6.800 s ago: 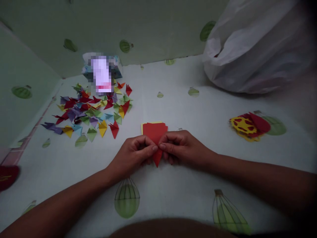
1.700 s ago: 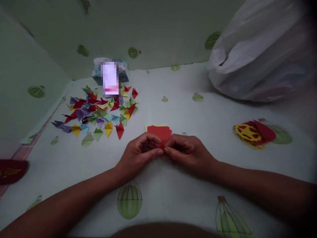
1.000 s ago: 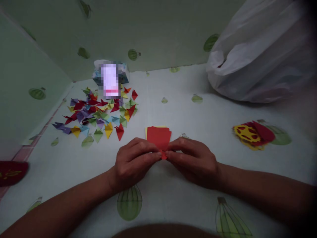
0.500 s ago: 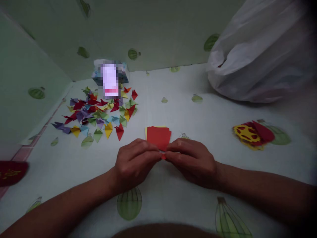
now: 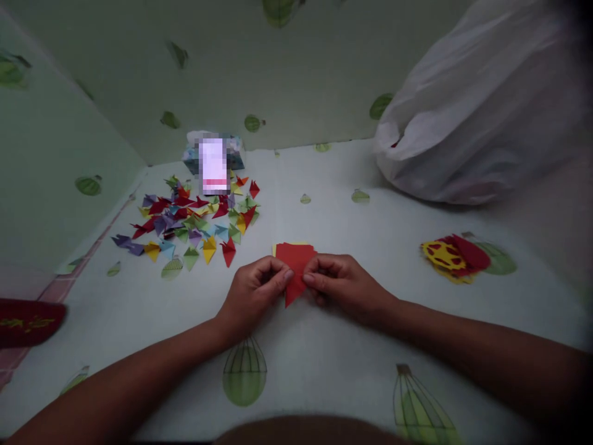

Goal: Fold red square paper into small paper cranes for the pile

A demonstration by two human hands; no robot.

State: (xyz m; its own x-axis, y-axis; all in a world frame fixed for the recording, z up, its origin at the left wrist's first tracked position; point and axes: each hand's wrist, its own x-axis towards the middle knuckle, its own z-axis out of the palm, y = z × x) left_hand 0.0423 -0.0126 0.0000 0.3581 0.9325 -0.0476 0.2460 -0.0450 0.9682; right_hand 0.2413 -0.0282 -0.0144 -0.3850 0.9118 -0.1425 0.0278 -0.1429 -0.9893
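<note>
My left hand and my right hand meet at the middle of the white cloth and both pinch a small folded red paper piece whose point hangs down between the fingertips. Just behind the fingers lies a small stack of red paper squares with a yellow sheet under it. Both hands have their fingers curled closed on the piece.
A heap of several folded paper triangles in many colours lies at the back left, with a blurred box behind it. A white plastic bag fills the back right. Red and yellow cut paper lies at the right. A dark red object sits at the left edge.
The red piece was hidden, pressed flat under my fingertips; now it is lifted and its pointed end shows below the fingers. The view has tilted up slightly.
</note>
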